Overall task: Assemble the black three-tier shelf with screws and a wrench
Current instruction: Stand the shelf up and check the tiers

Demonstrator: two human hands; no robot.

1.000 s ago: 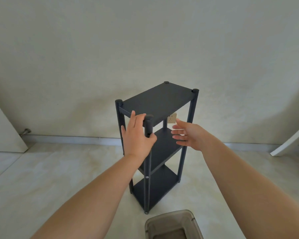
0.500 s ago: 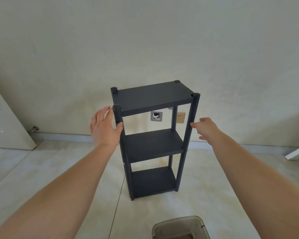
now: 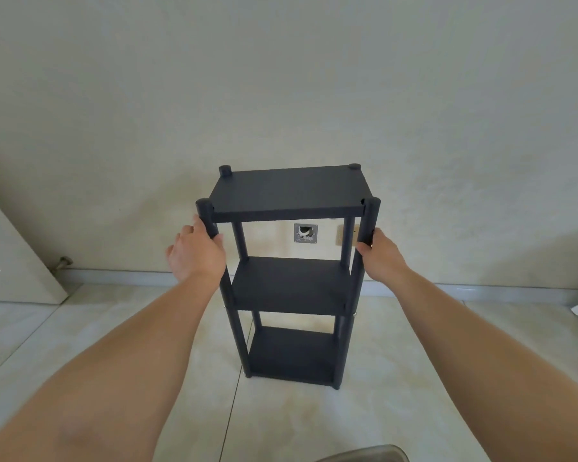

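Now squared to the wall, the shelf [image 3: 289, 261] is standing complete between both hands, left hand [image 3: 197, 253] and right hand [image 3: 379, 253] each grasping a front post, suggesting final placement.

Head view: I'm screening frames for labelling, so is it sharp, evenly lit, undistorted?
Head view: black three-tier shelf sharp; light soft and even, no glare; wide-angle bends the pale baseboard; grey bin rim at bottom edge blurred.
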